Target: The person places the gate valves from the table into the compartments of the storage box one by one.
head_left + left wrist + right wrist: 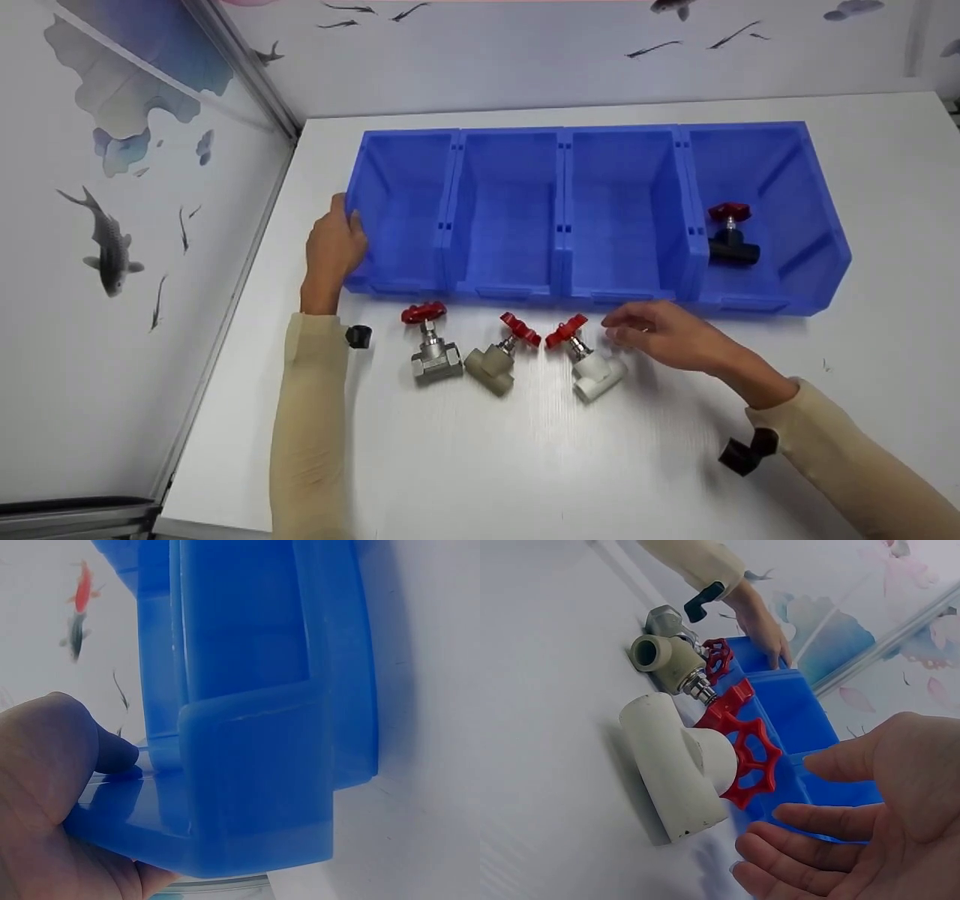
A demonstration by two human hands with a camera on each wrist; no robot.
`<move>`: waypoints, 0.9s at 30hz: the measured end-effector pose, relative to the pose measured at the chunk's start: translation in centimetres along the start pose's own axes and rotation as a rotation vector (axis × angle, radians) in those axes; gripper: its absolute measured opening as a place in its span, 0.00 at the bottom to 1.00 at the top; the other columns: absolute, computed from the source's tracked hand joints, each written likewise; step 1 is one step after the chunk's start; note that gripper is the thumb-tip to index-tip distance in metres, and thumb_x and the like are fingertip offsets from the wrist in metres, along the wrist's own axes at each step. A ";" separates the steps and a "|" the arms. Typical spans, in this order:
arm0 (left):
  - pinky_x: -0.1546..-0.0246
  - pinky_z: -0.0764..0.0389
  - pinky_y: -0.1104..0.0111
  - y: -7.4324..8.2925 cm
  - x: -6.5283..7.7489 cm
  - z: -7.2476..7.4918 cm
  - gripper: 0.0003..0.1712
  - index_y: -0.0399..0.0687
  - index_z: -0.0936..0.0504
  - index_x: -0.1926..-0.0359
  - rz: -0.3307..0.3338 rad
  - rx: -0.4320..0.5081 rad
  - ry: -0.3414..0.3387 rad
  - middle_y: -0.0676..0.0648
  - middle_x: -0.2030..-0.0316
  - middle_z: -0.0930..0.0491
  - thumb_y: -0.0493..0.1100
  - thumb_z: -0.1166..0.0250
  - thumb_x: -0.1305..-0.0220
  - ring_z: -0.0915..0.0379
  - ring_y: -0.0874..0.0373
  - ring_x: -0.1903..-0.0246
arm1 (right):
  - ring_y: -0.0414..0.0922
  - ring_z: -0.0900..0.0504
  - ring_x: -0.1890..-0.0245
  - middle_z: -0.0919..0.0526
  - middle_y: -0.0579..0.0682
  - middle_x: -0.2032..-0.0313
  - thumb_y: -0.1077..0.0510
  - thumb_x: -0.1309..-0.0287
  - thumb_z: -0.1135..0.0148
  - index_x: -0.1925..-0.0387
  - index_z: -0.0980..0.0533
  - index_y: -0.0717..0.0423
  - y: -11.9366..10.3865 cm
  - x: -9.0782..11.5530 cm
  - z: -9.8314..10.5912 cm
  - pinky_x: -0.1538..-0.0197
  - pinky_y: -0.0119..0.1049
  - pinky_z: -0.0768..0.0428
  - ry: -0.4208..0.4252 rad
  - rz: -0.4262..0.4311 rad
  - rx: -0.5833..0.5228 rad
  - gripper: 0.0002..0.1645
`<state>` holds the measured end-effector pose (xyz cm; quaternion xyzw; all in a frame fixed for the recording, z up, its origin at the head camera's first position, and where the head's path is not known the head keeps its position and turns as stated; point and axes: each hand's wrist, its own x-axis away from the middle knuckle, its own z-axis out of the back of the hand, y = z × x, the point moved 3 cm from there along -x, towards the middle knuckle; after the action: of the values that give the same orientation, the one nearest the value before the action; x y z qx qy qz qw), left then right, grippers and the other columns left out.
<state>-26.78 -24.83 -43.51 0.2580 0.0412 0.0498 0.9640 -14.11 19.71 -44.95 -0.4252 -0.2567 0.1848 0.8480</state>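
Observation:
My left hand [334,241] grips the left side wall of the row of blue bins [501,291]; in the left wrist view the thumb [116,754] lies over the wall's edge. My right hand [667,334] hovers just right of a white valve [598,373] with a red handwheel, its fingers loosely bent and holding nothing. In the right wrist view the white valve [676,769] lies beyond the fingertips. Left of it on the table lie a beige valve [492,367] and a silver metal valve [436,360], both with red handwheels.
A black valve [733,247] with a red handwheel lies in the rightmost bin. Partitions [561,217] divide the row. The bins stand on a white table [480,465], with a printed panel [97,300] along the left and another wall [525,60] behind.

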 end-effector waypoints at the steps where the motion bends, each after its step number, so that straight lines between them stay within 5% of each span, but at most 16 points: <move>1: 0.44 0.28 0.43 0.0 0.0 0.0 0.27 0.33 0.39 0.30 0.001 0.001 0.000 0.27 0.40 0.27 0.43 0.56 0.23 0.27 0.31 0.43 | 0.51 0.16 0.53 0.15 0.56 0.51 0.52 0.28 0.45 0.43 0.24 0.63 0.0 -0.1 0.0 0.48 0.49 0.21 -0.003 0.005 -0.001 0.22; 27: 0.41 0.29 0.44 -0.1 -0.1 -0.2 0.27 0.33 0.40 0.30 0.006 0.006 0.005 0.27 0.39 0.28 0.43 0.56 0.23 0.28 0.32 0.41 | 0.46 0.19 0.55 0.15 0.52 0.54 0.55 0.30 0.44 0.46 0.22 0.64 0.2 -0.5 -1.4 0.51 0.42 0.22 -0.057 0.036 -0.016 0.19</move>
<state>-26.85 -24.85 -43.72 0.2610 0.0430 0.0531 0.9629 -13.69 18.66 -45.97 -0.4311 -0.2744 0.2098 0.8335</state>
